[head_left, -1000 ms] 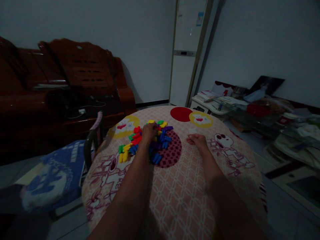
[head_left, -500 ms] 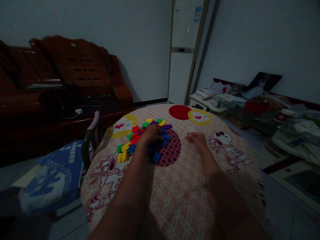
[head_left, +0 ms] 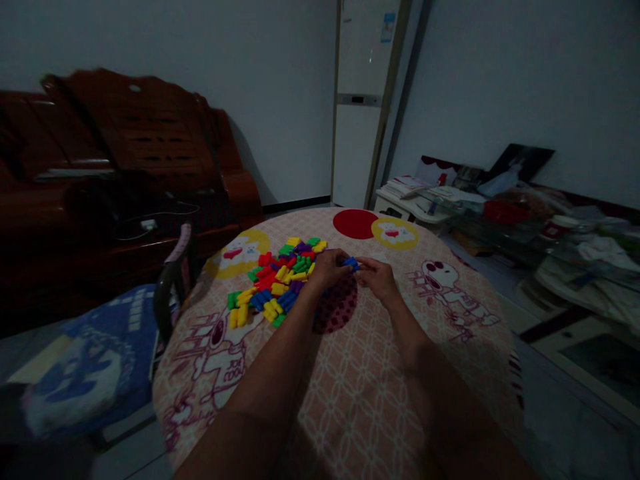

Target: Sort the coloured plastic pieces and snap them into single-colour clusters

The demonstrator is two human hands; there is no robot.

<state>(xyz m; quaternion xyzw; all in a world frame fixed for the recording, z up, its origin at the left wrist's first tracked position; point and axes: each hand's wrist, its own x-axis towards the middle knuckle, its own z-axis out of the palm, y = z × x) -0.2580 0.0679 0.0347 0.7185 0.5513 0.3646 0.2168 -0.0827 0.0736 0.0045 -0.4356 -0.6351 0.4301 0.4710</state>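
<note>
A blue toy building block (head_left: 351, 263) is between my two hands, just right of a heap of blocks. My left hand (head_left: 330, 268) is closed with its fingertips on the block's left side. From the right, my right hand (head_left: 381, 280) pinches the block's other end, its fingers partly hidden. Beside my left hand spreads the heap of plastic blocks (head_left: 278, 289) in red, yellow, green, blue and purple. My left hand and forearm cover part of it.
A patterned cloth covers the round table (head_left: 360, 373). To the left stands a chair (head_left: 167, 293) with a blue cloth, and behind it a wooden sofa (head_left: 145, 140). A cluttered glass-topped cabinet (head_left: 520, 233) is at the right. A tall white appliance (head_left: 357, 147) stands at the back.
My left hand has moved right from over the heap and now holds a blue block. My right hand has shifted left to meet it. The view has turned slightly.
</note>
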